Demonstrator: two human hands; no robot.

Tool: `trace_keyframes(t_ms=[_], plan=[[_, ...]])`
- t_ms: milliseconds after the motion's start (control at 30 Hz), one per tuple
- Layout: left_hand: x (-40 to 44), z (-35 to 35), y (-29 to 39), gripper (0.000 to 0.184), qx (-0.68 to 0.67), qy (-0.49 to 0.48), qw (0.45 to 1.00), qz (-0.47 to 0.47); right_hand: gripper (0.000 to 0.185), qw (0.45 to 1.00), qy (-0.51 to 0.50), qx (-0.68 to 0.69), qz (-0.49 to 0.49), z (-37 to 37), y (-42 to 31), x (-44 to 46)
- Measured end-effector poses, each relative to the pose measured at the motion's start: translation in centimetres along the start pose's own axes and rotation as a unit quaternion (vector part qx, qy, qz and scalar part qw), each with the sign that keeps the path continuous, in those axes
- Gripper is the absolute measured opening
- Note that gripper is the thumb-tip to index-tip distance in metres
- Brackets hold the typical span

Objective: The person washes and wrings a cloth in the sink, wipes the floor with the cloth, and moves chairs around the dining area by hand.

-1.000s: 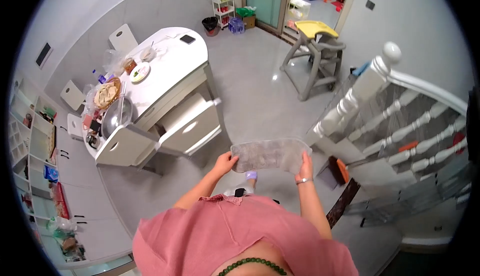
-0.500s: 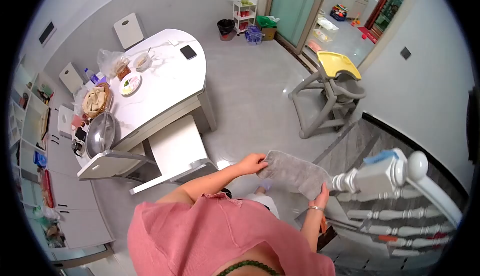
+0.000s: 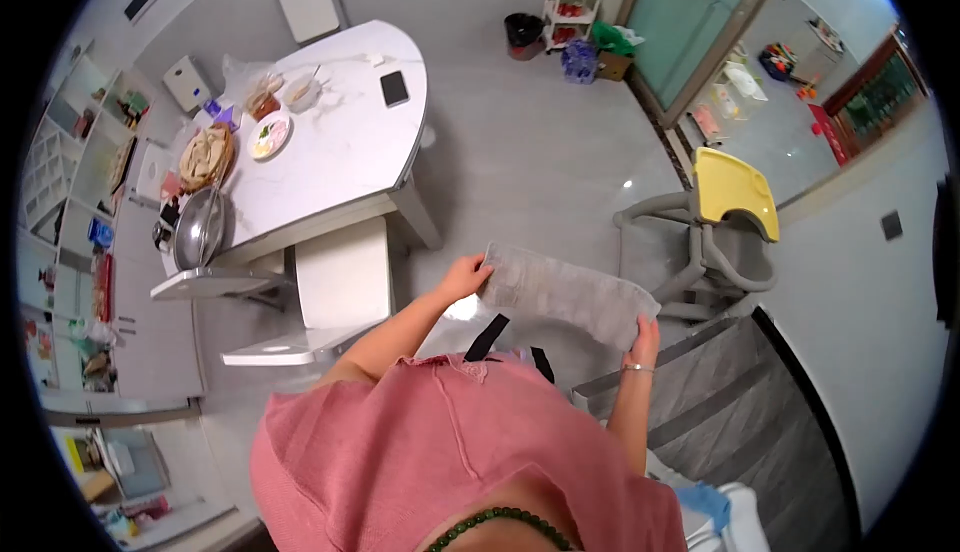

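A long grey cloth (image 3: 570,297) with a fuzzy surface is stretched out in front of my body, above the floor. Its left end is gripped by my left hand (image 3: 465,277), fingers closed over the edge. My right hand (image 3: 643,344), with a bracelet at the wrist, pinches the opposite end. The cloth slopes down slightly toward the right and sags a little along its lower edge. Beyond its right end stands a grey high chair (image 3: 690,270) with a yellow tray (image 3: 735,192).
To the left, a white table (image 3: 340,162) carries food, a metal bowl (image 3: 200,229) and a phone (image 3: 395,88). A white chair (image 3: 343,277) stands by it. Dark stair steps (image 3: 740,392) lie at right; a blue cloth (image 3: 706,505) hangs on a white post (image 3: 742,520) below.
My view has shifted forward and turned, so the stair post now sits at the bottom edge. The grey cloth, held in both hands, is pulled out straighter and nearer the high chair.
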State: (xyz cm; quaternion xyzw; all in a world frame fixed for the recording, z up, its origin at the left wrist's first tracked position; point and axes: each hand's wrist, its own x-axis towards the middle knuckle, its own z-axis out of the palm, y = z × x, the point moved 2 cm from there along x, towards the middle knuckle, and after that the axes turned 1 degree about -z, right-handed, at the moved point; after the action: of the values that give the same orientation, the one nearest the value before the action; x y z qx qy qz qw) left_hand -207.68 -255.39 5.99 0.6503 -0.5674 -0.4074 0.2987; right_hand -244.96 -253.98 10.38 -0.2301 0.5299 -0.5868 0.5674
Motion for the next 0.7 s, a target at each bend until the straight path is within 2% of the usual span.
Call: trace_keyframes(t_ms=[100, 233, 300, 500, 600, 700], plan=[[1.6, -0.4, 1.6, 0.027, -0.018, 0.029, 0.999, -0.037, 0.032, 0.998, -0.009, -0.044, 0.033, 2.4, -1.4, 4.2], [5.2, -0.3, 0.3, 0.028, -0.051, 0.051, 0.995, -0.071, 0.028, 0.997, -0.032, -0.055, 0.038, 3.7, -0.6, 10.0], [7.7, -0.8, 0.7, 0.03, -0.007, 0.044, 0.994, -0.098, 0.026, 0.995, -0.032, -0.076, 0.049, 4.4, -0.6, 12.2], [18.1, -1.6, 1.6, 0.041, -0.022, 0.016, 0.993, -0.117, 0.028, 0.993, -0.013, -0.102, 0.049, 8.6, -2.2, 18.1], [23.1, -1.3, 0.9, 0.045, -0.052, 0.008, 0.995, -0.089, 0.028, 0.989, -0.03, -0.141, 0.023, 11.7, -3.4, 21.7], [26.8, -1.4, 0.2, 0.05, -0.017, 0.028, 0.998, -0.049, 0.031, 0.987, -0.058, -0.151, 0.01, 15.4, -4.7, 24.8]])
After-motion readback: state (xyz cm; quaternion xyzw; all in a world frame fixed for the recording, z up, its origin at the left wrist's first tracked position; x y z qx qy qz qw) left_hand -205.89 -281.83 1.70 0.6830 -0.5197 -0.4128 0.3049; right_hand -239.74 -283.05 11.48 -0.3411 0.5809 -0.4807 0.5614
